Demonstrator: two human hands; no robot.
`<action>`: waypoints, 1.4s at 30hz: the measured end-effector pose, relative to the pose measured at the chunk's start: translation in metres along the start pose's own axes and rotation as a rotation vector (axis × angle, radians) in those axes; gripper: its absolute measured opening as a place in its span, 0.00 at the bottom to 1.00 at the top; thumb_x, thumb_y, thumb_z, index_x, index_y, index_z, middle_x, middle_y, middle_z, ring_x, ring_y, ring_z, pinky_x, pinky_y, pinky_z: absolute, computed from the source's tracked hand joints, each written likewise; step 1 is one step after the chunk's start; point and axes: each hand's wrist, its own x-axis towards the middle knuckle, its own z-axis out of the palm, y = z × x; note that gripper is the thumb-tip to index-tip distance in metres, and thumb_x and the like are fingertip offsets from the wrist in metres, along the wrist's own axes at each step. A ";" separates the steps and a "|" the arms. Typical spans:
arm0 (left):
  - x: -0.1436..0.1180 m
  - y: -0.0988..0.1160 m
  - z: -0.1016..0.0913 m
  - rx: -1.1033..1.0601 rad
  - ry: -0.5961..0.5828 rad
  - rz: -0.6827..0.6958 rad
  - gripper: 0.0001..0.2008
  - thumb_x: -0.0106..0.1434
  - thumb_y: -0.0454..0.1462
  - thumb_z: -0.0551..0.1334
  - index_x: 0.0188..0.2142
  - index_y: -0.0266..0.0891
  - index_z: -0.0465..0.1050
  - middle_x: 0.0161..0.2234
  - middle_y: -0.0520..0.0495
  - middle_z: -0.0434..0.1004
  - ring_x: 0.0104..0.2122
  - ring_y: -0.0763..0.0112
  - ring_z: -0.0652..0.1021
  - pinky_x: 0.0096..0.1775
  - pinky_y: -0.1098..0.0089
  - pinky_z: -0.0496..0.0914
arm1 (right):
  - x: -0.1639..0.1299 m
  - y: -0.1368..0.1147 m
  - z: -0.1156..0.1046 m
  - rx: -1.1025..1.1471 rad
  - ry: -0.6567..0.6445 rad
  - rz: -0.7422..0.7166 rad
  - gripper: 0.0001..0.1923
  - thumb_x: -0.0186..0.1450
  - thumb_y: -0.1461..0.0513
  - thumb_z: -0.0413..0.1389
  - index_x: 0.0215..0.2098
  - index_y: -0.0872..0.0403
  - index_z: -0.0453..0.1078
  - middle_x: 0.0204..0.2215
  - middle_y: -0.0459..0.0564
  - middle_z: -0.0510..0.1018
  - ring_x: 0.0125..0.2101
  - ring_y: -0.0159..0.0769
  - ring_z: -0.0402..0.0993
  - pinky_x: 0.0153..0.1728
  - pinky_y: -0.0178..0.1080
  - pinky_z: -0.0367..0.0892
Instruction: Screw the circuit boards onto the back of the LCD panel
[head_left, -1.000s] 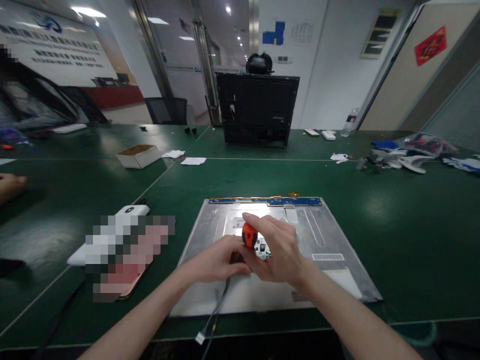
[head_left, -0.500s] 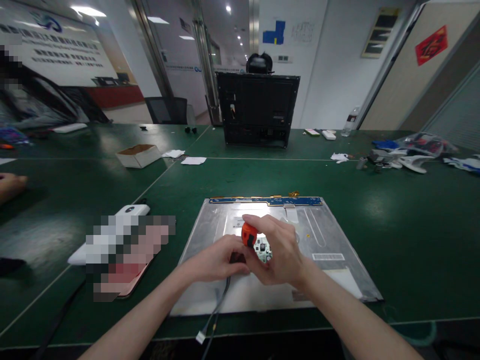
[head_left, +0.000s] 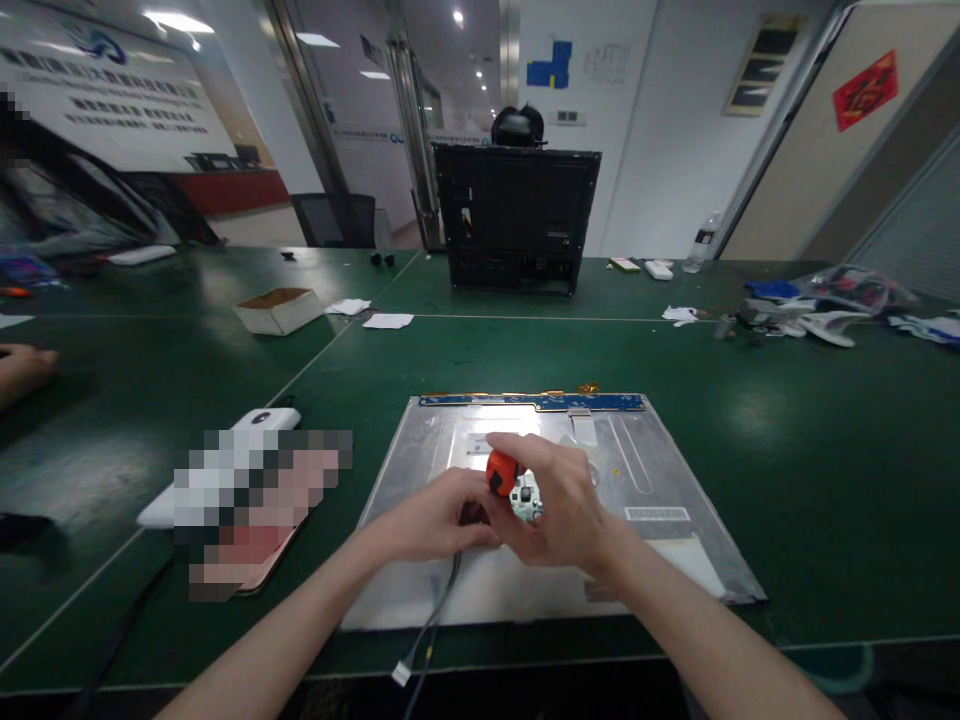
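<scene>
My right hand point(head_left: 559, 500) is closed around an orange and black screwdriver point(head_left: 501, 473), gripping its handle from the side; its tip is hidden. Beneath it, a small green circuit board point(head_left: 526, 495) with a dark chip shows between my fingers. My left hand point(head_left: 442, 512) is curled against the right one, its fingers bent near the board's left side, and what they pinch is hidden. Both hands are over the silver back of a display panel point(head_left: 420, 460) lying flat. A dark cable point(head_left: 442, 610) with a white plug runs from under my left hand past the panel's front edge.
Left of the panel lie a white device point(head_left: 262, 425) and a pink phone-like object point(head_left: 300, 490), partly blurred out. Farther back are an open box point(head_left: 277, 312) and a black monitor casing point(head_left: 517, 215). Another person's hand point(head_left: 26, 372) rests at the far left.
The screwdriver handle has turned a little: its black patch sits differently between my fingers. My right hand shifted very slightly; my left hand has hardly moved.
</scene>
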 end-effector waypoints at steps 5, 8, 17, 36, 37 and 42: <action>0.001 0.004 -0.001 -0.011 0.001 -0.021 0.03 0.59 0.34 0.62 0.32 0.36 0.73 0.32 0.49 0.76 0.33 0.68 0.73 0.35 0.70 0.67 | -0.002 0.001 0.001 0.003 0.018 0.007 0.25 0.64 0.63 0.51 0.60 0.54 0.56 0.32 0.48 0.78 0.27 0.33 0.75 0.29 0.36 0.72; 0.002 0.006 -0.002 -0.018 0.000 -0.018 0.02 0.59 0.33 0.62 0.31 0.36 0.73 0.32 0.50 0.76 0.32 0.69 0.73 0.35 0.70 0.66 | -0.002 0.001 0.001 0.007 0.016 0.009 0.25 0.65 0.63 0.52 0.59 0.54 0.56 0.32 0.48 0.78 0.27 0.33 0.75 0.29 0.35 0.72; 0.004 0.008 -0.004 -0.070 -0.019 0.000 0.02 0.59 0.32 0.63 0.33 0.36 0.74 0.32 0.49 0.76 0.31 0.69 0.73 0.32 0.71 0.65 | -0.002 0.002 -0.001 0.033 0.032 0.007 0.22 0.65 0.64 0.52 0.57 0.56 0.59 0.30 0.49 0.78 0.26 0.33 0.74 0.27 0.35 0.71; 0.002 0.009 -0.004 -0.065 -0.012 0.010 0.03 0.60 0.34 0.64 0.30 0.36 0.76 0.32 0.49 0.76 0.30 0.71 0.73 0.31 0.73 0.65 | 0.000 0.002 -0.006 -0.055 0.114 0.026 0.23 0.66 0.62 0.53 0.59 0.53 0.57 0.33 0.49 0.78 0.26 0.33 0.75 0.25 0.36 0.71; 0.002 0.009 -0.004 -0.065 -0.013 0.004 0.03 0.59 0.34 0.65 0.30 0.36 0.76 0.32 0.49 0.76 0.30 0.71 0.73 0.31 0.73 0.65 | 0.001 0.002 -0.006 -0.068 0.120 0.027 0.23 0.66 0.62 0.54 0.59 0.54 0.57 0.33 0.50 0.78 0.26 0.33 0.75 0.25 0.36 0.71; 0.001 0.007 -0.003 -0.063 -0.007 -0.007 0.01 0.57 0.32 0.66 0.30 0.36 0.76 0.30 0.50 0.75 0.30 0.71 0.73 0.32 0.72 0.66 | 0.000 0.004 -0.008 -0.099 0.119 0.032 0.23 0.67 0.61 0.54 0.58 0.53 0.57 0.31 0.48 0.78 0.26 0.33 0.75 0.25 0.36 0.71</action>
